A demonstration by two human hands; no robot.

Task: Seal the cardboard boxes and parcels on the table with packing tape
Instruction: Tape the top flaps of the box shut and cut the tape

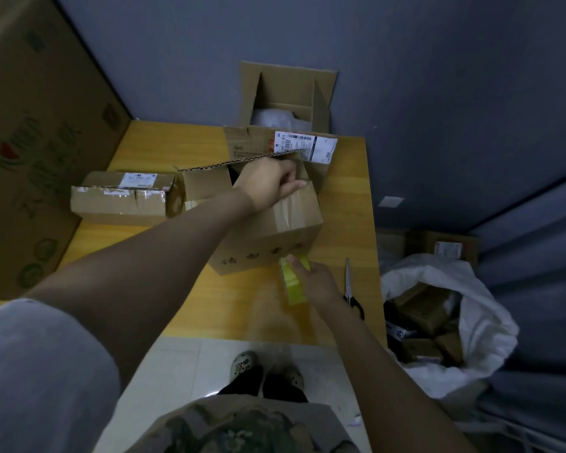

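A brown cardboard box (291, 230) stands in the middle of the yellow wooden table (350, 197), one top flap still raised on its left. My left hand (268, 183) grips the top edge of the near flap, thumb lying along it. Clear tape runs down the box's front face. My right hand (311, 281) holds a yellow roll of packing tape (291, 282) against the box's lower front corner. A small taped parcel (121, 197) with a white label lies to the left. Behind stands a box with a shipping label (304, 145).
Scissors (348, 286) lie near the table's right edge. An open carton (285, 96) stands behind the table. A very large printed carton (30, 142) fills the left side. A white sack of parcels (445, 322) sits on the floor at right.
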